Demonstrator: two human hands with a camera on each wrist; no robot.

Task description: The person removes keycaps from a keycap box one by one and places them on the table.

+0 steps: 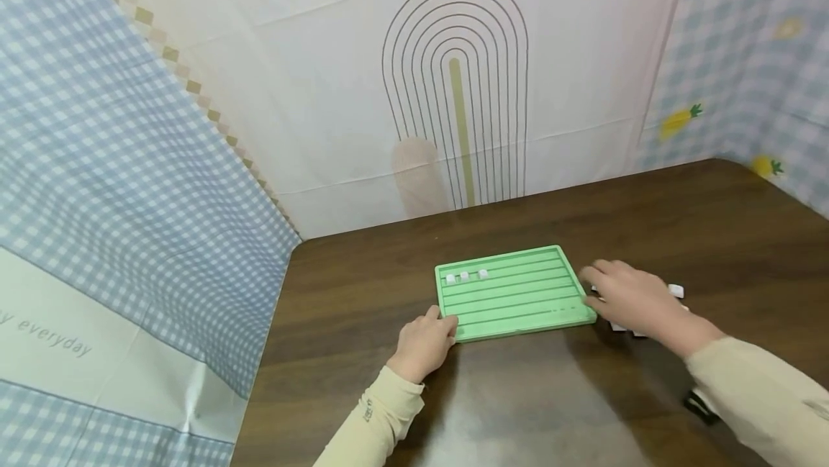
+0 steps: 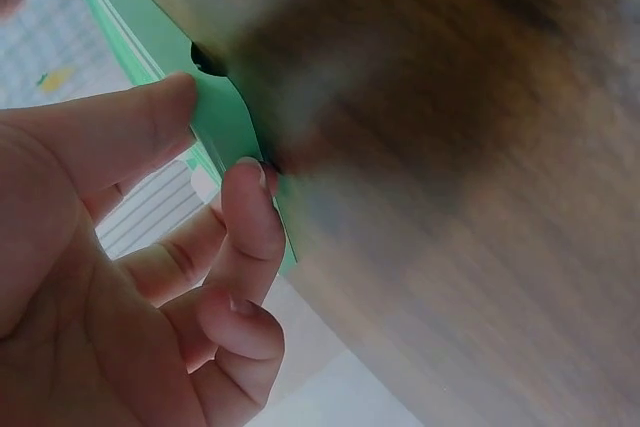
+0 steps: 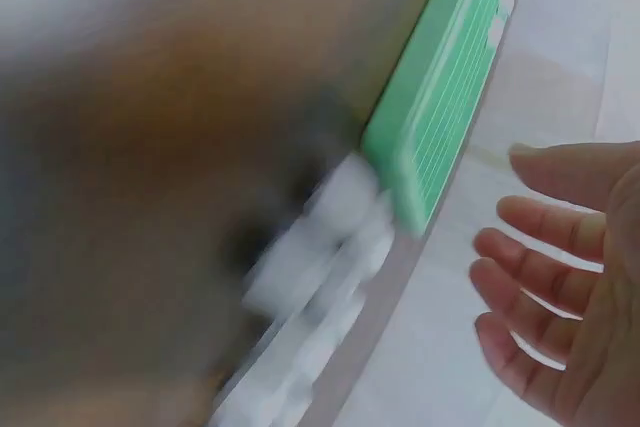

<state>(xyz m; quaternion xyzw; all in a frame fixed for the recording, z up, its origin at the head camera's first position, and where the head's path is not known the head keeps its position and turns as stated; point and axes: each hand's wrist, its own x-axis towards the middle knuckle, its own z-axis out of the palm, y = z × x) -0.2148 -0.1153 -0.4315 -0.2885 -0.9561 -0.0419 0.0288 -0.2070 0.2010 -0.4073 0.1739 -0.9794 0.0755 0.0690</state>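
Observation:
A green ridged tray (image 1: pixel 512 303) lies on the table, with three small white cubes (image 1: pixel 464 276) in a row near its far left corner. My left hand (image 1: pixel 422 343) grips the tray's near left corner; in the left wrist view the thumb and curled fingers are at its green side (image 2: pixel 222 117). Beyond the tray's right end, my right hand (image 1: pixel 631 301) hovers over a group of white blocks (image 1: pixel 676 291), partly hiding them. Its fingers (image 3: pixel 540 292) are spread and loosely bent, with nothing between them. The white blocks (image 3: pixel 345 197) appear blurred beside the tray's corner in the right wrist view.
The dark wooden table (image 1: pixel 363 273) reaches back to a white patterned cloth (image 1: pixel 324 93). Blue checked cloth (image 1: pixel 162 186) hangs along the left. A dark object (image 1: pixel 701 406) lies partly under the right sleeve (image 1: pixel 751 395).

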